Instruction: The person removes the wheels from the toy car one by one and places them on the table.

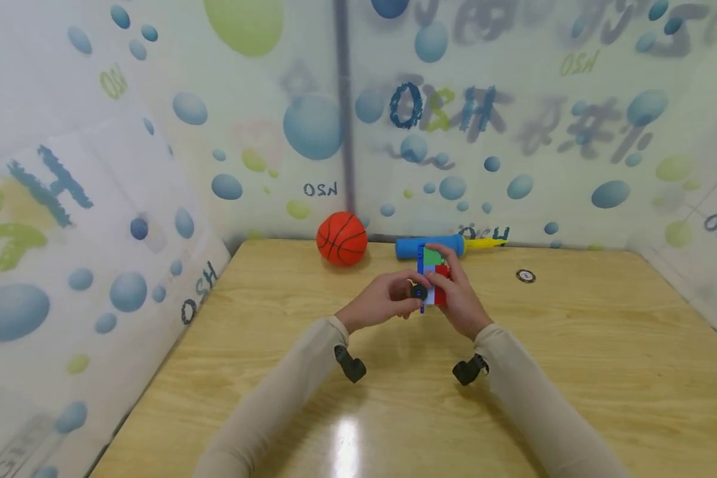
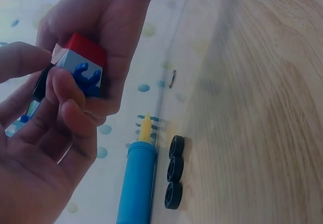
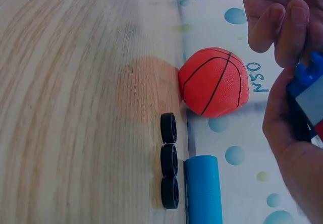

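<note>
Left hand (image 1: 378,302) pinches a small black wheel (image 1: 419,291) against the side of the toy block car (image 1: 433,279), held mid-air above the counter (image 1: 573,358). Right hand (image 1: 457,295) has fingers wrapped round the block body. Best to keep the body steady and push the wheel straight onto the blue axle clip (image 2: 87,77). Three spare wheels (image 2: 174,171) lie by the blue pump (image 1: 430,245) at the back edge, basketball (image 1: 342,238) left of it; plenty of open counter near the person.

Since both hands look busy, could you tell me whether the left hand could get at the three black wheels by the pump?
Probably not yet: the left hand pinches a wheel against the block toy; the black wheels lie unobstructed.
</note>
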The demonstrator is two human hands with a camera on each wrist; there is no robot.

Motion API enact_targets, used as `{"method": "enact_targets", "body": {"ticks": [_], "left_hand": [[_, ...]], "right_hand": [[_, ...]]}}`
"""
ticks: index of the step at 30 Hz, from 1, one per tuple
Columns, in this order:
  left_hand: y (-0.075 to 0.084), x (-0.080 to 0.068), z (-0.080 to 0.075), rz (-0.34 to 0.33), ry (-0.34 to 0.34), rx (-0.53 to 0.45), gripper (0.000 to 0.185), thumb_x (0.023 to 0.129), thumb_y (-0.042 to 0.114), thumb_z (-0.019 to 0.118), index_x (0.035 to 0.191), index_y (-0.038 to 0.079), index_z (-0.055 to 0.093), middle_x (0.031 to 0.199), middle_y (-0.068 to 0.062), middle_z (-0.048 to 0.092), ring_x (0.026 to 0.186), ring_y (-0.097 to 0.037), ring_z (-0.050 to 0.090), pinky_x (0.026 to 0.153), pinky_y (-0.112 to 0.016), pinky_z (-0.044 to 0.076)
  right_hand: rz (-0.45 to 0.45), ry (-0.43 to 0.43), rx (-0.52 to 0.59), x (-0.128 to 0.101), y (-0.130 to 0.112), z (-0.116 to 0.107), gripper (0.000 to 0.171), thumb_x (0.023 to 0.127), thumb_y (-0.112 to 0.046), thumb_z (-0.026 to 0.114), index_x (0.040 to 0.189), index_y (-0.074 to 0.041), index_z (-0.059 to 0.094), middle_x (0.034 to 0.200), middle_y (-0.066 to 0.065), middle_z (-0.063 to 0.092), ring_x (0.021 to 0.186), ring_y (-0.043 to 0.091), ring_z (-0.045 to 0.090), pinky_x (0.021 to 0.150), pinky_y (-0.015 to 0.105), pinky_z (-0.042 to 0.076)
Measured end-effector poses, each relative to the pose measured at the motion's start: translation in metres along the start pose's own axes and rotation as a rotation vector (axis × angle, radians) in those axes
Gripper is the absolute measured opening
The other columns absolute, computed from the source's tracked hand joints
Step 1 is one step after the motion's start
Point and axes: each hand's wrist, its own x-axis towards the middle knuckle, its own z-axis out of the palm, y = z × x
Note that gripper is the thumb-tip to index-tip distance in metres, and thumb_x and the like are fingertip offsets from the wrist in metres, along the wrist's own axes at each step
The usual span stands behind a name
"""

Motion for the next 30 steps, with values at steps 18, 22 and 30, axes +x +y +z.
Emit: {"method": "enact_targets", "body": {"ticks": [18,22,30], "left_hand": [[0.003,0.002,0.008,-0.018,0.110,0.101,0.013,0.096,0.021,0.068,0.109,0.019,0.066,0.070,-0.005,0.061,0.060,-0.023,0.061,0.054,-0.027,0.046],[0.004,0.004,0.011,-0.007,0.147,0.116,0.011,0.095,0.021,0.070,0.105,0.018,0.065,0.070,-0.005,0.062,0.059,-0.022,0.057,0.052,-0.026,0.043],[0.006,0.003,0.017,-0.015,0.220,0.123,0.010,0.093,0.016,0.072,0.097,0.013,0.063,0.075,-0.006,0.065,0.061,-0.017,0.059,0.052,-0.024,0.044]], "right_hand": [[0.010,-0.010,0.062,0.003,0.005,0.003,0.040,0.109,-0.030,0.042,0.145,-0.042,0.031,0.126,0.003,0.041,0.110,0.018,0.051,0.078,0.020,0.057],[-0.001,-0.002,0.064,0.002,0.004,0.005,0.039,0.109,-0.028,0.043,0.143,-0.044,0.033,0.129,0.002,0.039,0.113,0.019,0.050,0.078,0.020,0.057],[-0.019,0.004,0.051,0.002,0.007,0.009,0.041,0.109,-0.025,0.042,0.145,-0.039,0.032,0.132,0.005,0.037,0.114,0.021,0.048,0.076,0.020,0.056]]}}
